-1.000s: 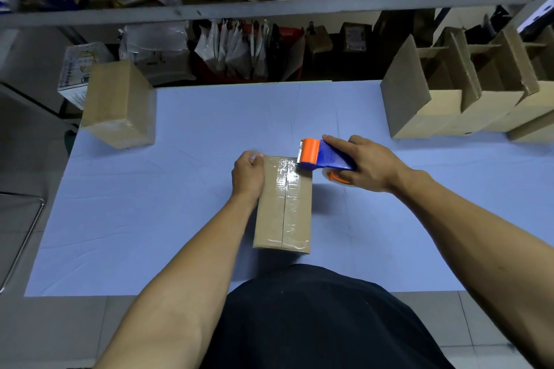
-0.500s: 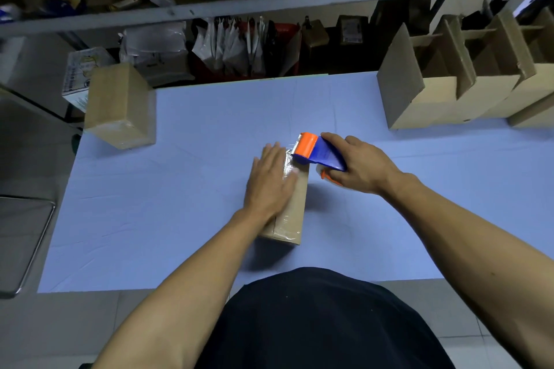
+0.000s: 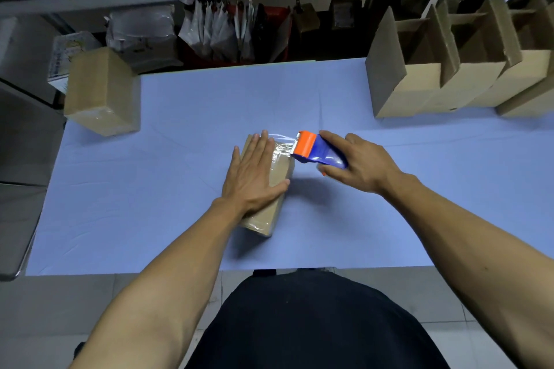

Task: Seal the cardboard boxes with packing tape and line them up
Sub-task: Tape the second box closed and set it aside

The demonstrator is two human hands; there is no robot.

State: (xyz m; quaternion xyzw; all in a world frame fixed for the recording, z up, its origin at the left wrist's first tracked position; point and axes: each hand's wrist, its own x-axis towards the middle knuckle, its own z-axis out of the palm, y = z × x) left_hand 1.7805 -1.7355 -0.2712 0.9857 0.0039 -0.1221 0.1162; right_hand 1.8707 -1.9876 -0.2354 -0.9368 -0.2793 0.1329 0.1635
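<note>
A small cardboard box (image 3: 269,213) lies in the middle of the blue table, with clear tape along its top. My left hand (image 3: 254,174) presses flat on the box top, fingers straight. My right hand (image 3: 359,165) grips an orange and blue tape dispenser (image 3: 314,150) just right of the box's far end. A strip of clear tape (image 3: 283,142) runs from the dispenser to that far end. A sealed box (image 3: 102,93) stands at the table's far left corner.
Several open, unsealed cardboard boxes (image 3: 449,69) stand in a row at the far right of the blue table (image 3: 150,204). Behind the table a shelf (image 3: 239,24) holds bags and clutter. A metal chair frame (image 3: 12,249) is at the left edge.
My left hand moved from gripping the box's far left corner to lying flat on its top. The dispenser shifted slightly right, away from the box end, stretching tape.
</note>
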